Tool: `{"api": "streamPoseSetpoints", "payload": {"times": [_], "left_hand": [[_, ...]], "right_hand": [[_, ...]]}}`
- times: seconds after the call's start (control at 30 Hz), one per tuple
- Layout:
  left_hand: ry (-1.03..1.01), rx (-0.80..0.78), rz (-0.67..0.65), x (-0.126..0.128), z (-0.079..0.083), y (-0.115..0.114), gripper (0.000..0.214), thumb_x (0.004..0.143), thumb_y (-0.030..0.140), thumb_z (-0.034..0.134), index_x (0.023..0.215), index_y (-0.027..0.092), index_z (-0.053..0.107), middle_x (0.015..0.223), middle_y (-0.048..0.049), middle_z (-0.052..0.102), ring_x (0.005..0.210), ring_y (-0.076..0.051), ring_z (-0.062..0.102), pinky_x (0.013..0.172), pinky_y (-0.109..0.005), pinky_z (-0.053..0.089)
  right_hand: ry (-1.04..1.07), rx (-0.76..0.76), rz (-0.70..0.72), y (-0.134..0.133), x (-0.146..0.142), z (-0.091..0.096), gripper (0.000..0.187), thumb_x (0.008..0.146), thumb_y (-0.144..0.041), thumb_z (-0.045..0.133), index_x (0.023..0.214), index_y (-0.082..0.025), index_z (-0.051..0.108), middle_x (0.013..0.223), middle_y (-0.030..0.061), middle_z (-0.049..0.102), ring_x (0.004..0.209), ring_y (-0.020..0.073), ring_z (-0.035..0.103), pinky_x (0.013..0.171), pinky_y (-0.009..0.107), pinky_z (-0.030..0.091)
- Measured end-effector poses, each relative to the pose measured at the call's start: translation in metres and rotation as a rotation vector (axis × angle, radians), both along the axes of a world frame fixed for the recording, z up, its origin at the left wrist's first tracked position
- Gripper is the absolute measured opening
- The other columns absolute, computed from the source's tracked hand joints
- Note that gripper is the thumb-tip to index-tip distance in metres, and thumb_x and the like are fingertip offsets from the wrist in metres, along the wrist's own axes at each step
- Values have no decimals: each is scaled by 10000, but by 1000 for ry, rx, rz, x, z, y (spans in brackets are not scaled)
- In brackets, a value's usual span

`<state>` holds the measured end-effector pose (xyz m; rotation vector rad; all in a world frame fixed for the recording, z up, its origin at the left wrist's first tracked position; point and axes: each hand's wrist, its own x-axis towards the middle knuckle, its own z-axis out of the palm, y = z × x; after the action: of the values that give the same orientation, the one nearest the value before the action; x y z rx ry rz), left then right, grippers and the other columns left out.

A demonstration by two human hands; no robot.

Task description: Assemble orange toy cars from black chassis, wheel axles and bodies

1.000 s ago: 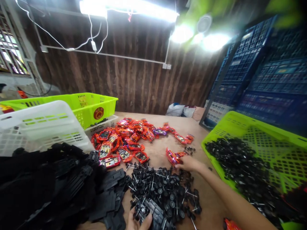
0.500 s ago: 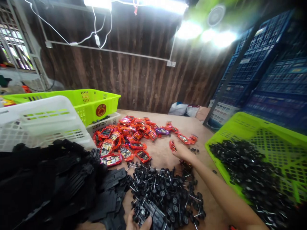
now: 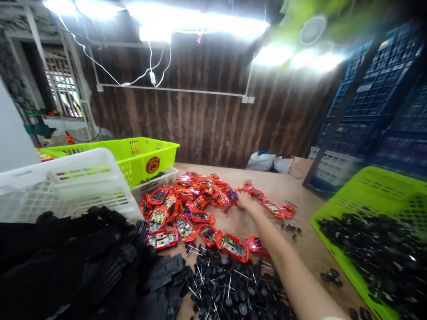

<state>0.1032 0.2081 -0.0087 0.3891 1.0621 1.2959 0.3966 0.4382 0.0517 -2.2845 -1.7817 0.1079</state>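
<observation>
My right hand (image 3: pixel 245 201) reaches across the table to the right edge of a heap of red toy car bodies (image 3: pixel 200 191). Its fingers are closed on a purple toy car body (image 3: pixel 232 196), which they partly cover. Two more red bodies lie nearer to me: one upside down, an orange-red car body (image 3: pixel 234 247), and another red body (image 3: pixel 255 245) beside my forearm. In front of them spreads a pile of black wheels on metal axles (image 3: pixel 233 284). My left hand is out of view.
Black plastic chassis plates (image 3: pixel 83 262) are heaped at left, before a tilted white crate (image 3: pixel 100 162) and a green basket (image 3: pixel 150 153). Another green basket (image 3: pixel 350 186) with black wheels stands at right. Loose wheels (image 3: pixel 332 276) and a row of red bodies (image 3: pixel 272 207) lie on the table.
The view has shifted up and left. My left hand with the black chassis has left the view. My right hand has moved to the purple body, and two red bodies now lie by the axles.
</observation>
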Motion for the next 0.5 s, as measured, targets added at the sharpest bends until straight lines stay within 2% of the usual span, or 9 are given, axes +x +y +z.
{"api": "streamPoseSetpoints", "payload": {"times": [0.1,0.17,0.27,0.37,0.5], "left_hand": [[1,-22,3,1,-1,7,450,576,295,768,1003,267,632,730,-52,733,947,-336,680,794,-410,568],[-3,-47,-11,2,-4,3,427,602,332,750,1009,287,631,755,-39,734,940,-332,683,774,-410,572],[-17,-73,-36,7,-5,-5,422,612,372,744,1013,305,630,785,-31,737,953,-335,680,768,-416,572],[-34,-55,-58,11,-3,-6,456,609,402,750,1036,305,624,819,-29,741,956,-332,678,784,-430,568],[14,-10,-53,10,0,-1,537,558,386,790,1058,279,624,838,-55,744,995,-341,662,821,-415,559]], "right_hand": [[46,-77,33,-9,6,-10,332,902,-345,558,1180,-164,549,1182,83,573,998,193,593,842,397,515],[79,-116,52,-23,14,-14,324,902,-346,557,1167,-161,555,1162,79,583,977,188,599,827,388,520],[107,-89,52,-43,20,-17,332,903,-353,555,1171,-158,551,1160,73,583,984,193,597,832,401,517],[129,-28,47,-53,11,-23,337,915,-375,529,1174,-160,547,1150,75,588,978,188,598,837,398,512],[168,-11,44,-48,-16,-33,360,910,-395,532,1181,-157,544,1145,78,591,972,190,600,836,396,510]]}}
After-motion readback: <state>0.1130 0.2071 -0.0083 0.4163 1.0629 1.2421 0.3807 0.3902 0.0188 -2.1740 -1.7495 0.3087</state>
